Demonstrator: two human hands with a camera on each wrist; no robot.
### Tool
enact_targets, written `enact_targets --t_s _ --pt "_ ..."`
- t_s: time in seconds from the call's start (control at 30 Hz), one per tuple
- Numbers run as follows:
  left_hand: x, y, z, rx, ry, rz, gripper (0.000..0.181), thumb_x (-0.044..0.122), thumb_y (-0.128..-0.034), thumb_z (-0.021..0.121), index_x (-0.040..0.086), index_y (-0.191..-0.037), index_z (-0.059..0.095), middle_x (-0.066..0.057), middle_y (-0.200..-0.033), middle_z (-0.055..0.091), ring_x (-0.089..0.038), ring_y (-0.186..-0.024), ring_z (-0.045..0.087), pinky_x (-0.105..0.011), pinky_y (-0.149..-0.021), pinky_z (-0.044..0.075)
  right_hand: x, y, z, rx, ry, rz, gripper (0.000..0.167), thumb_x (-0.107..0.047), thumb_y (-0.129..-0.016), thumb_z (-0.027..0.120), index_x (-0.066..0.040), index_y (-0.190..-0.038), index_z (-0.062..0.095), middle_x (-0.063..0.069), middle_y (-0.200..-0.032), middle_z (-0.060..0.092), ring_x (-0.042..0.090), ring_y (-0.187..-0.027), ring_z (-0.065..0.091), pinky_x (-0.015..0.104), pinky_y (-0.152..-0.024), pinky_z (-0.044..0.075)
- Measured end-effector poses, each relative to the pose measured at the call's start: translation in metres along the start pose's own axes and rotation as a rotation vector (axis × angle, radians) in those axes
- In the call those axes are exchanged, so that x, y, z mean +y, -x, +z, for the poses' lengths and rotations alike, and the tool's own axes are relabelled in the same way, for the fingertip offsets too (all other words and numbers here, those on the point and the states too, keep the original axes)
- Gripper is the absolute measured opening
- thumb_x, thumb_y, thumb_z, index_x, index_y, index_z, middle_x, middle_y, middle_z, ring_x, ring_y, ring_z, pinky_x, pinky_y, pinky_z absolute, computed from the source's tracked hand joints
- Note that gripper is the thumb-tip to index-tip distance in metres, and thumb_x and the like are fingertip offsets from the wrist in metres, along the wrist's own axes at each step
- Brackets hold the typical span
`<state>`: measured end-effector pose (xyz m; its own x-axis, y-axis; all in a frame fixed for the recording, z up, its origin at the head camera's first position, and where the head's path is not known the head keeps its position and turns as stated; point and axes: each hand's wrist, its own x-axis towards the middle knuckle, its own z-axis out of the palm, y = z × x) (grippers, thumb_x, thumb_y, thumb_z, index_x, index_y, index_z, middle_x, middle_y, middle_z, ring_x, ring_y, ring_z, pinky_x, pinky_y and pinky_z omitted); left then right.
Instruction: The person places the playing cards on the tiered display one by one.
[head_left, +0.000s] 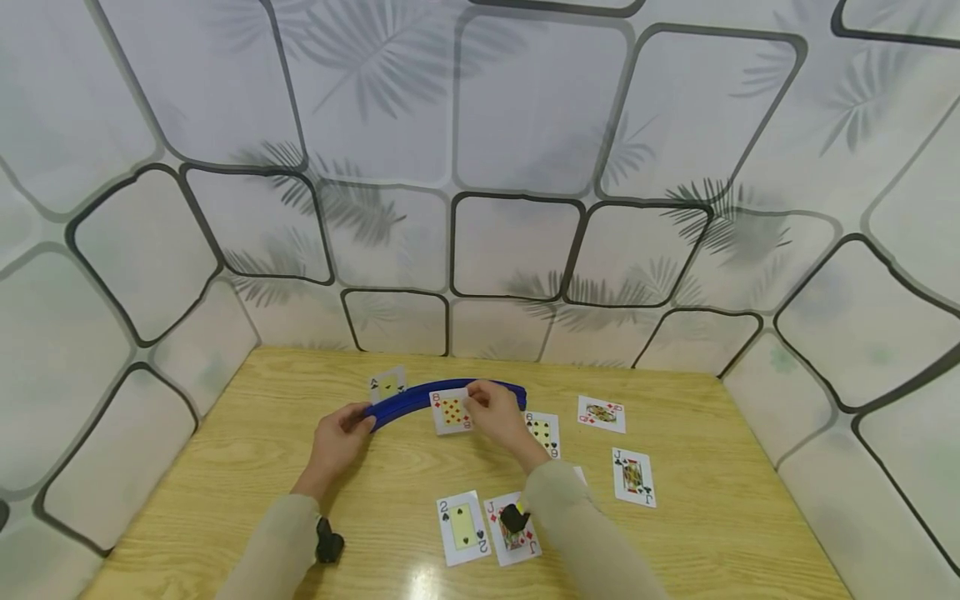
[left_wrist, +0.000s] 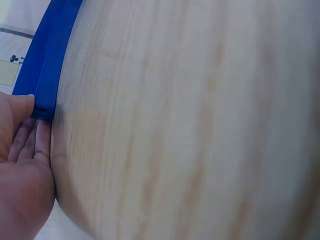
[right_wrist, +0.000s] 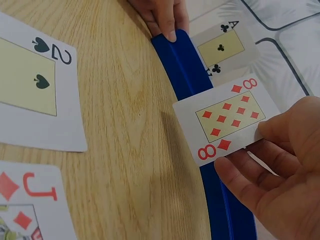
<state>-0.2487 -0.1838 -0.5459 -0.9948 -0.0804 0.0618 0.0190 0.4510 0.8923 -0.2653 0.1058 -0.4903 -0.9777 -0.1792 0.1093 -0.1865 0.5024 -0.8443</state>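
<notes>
A curved blue card holder (head_left: 408,403) lies near the back of the table. My left hand (head_left: 339,442) pinches its left end, thumb on top in the left wrist view. My right hand (head_left: 498,414) holds the eight of diamonds (right_wrist: 230,117) by its edge, between thumb and fingers. This card is over the middle of the holder, its face toward me and its lower part in front of the holder. Beyond the holder's left part the ace of clubs (head_left: 387,385) shows upright, its bottom edge hidden.
Face up in front lie the two of spades (head_left: 463,528) and jack of diamonds (head_left: 529,546). The six of spades (head_left: 552,427) is partly behind my right arm. To the right lie a queen of diamonds (head_left: 602,413) and jack of clubs (head_left: 633,477). Patterned walls enclose the table.
</notes>
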Motion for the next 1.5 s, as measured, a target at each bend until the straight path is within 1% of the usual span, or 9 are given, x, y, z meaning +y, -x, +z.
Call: enact_targets --t_s 0.13,0.27,0.4,0.6,0.83,1.03,1.1,1.27,1.5 --pt "-0.001 0.000 0.000 -0.002 0.001 0.000 0.033 0.008 -0.1046 0.064 -0.003 -0.135 0.068 -0.025 -0.132 0.071 -0.037 -0.122 0.069 -0.006 -0.083 0.047 -0.001 -0.001 0.004 -0.001 -0.009 -0.015 0.022 -0.011 -0.103 0.065 -0.001 -0.122 0.071 0.014 -0.109 0.076 0.026 -0.102 0.071 0.044 -0.092 0.061" --pt "-0.002 -0.001 0.001 0.001 -0.004 0.009 0.032 0.008 -0.1045 0.065 -0.003 -0.135 0.068 -0.025 -0.132 0.071 -0.037 -0.121 0.069 -0.006 -0.083 0.047 -0.003 -0.002 0.007 -0.012 -0.017 0.001 0.024 -0.013 -0.104 0.064 -0.002 -0.124 0.070 0.013 -0.111 0.075 0.024 -0.102 0.070 0.043 -0.091 0.061" --pt "-0.002 -0.001 0.001 0.002 -0.013 0.016 0.032 0.009 -0.1044 0.065 -0.002 -0.134 0.068 -0.025 -0.131 0.071 -0.037 -0.121 0.069 -0.010 -0.085 0.051 -0.005 -0.002 0.009 -0.025 -0.027 0.006 0.026 -0.015 -0.105 0.062 -0.002 -0.126 0.069 0.012 -0.112 0.075 0.024 -0.103 0.070 0.042 -0.090 0.061" --pt "-0.002 -0.001 0.001 0.004 -0.014 0.018 0.032 0.009 -0.1042 0.065 -0.001 -0.134 0.069 -0.023 -0.131 0.072 -0.036 -0.121 0.069 -0.017 -0.090 0.055 -0.007 -0.003 0.016 -0.022 -0.027 0.003 0.024 -0.014 -0.105 0.063 -0.003 -0.125 0.070 0.012 -0.111 0.075 0.021 -0.100 0.069 0.039 -0.088 0.061" --pt "-0.002 -0.002 0.001 0.002 -0.012 0.010 0.032 0.009 -0.1041 0.065 -0.002 -0.134 0.069 -0.024 -0.132 0.071 -0.036 -0.121 0.069 -0.008 -0.085 0.049 -0.015 -0.004 0.022 -0.014 -0.048 0.007 0.025 -0.014 -0.105 0.062 -0.002 -0.126 0.069 0.012 -0.111 0.075 0.022 -0.101 0.068 0.040 -0.088 0.061" --pt "-0.003 -0.002 0.002 0.007 -0.015 0.004 0.032 0.008 -0.1040 0.065 -0.003 -0.134 0.068 -0.025 -0.132 0.071 -0.036 -0.120 0.070 -0.014 -0.088 0.053 -0.015 -0.008 0.031 -0.011 -0.056 -0.005 0.023 -0.017 -0.106 0.062 -0.003 -0.123 0.070 0.011 -0.108 0.074 0.019 -0.096 0.066 0.035 -0.082 0.060" --pt "-0.003 -0.002 0.001 0.007 -0.013 0.006 0.032 0.008 -0.1040 0.065 -0.003 -0.134 0.068 -0.025 -0.132 0.071 -0.037 -0.120 0.070 -0.013 -0.088 0.053 -0.016 -0.009 0.033 -0.012 -0.053 -0.020 0.022 -0.017 -0.106 0.062 -0.005 -0.123 0.070 0.010 -0.108 0.074 0.017 -0.095 0.066 0.032 -0.080 0.059" --pt "-0.003 -0.002 0.001 0.007 -0.009 0.019 0.032 0.007 -0.1038 0.065 -0.003 -0.134 0.068 -0.025 -0.131 0.072 -0.037 -0.120 0.070 -0.007 -0.083 0.048 -0.020 -0.011 0.039 -0.015 -0.060 -0.045 0.020 -0.018 -0.107 0.061 -0.006 -0.121 0.071 0.009 -0.108 0.074 0.016 -0.096 0.066 0.031 -0.080 0.059" --pt "-0.003 -0.002 0.001 0.006 -0.007 0.019 0.031 0.007 -0.1039 0.065 -0.004 -0.133 0.068 -0.026 -0.130 0.071 -0.037 -0.120 0.070 -0.010 -0.085 0.051 -0.024 -0.014 0.048 -0.008 -0.063 -0.070 0.020 -0.018 -0.107 0.062 -0.006 -0.121 0.071 0.010 -0.109 0.076 0.019 -0.098 0.070 0.029 -0.081 0.062"
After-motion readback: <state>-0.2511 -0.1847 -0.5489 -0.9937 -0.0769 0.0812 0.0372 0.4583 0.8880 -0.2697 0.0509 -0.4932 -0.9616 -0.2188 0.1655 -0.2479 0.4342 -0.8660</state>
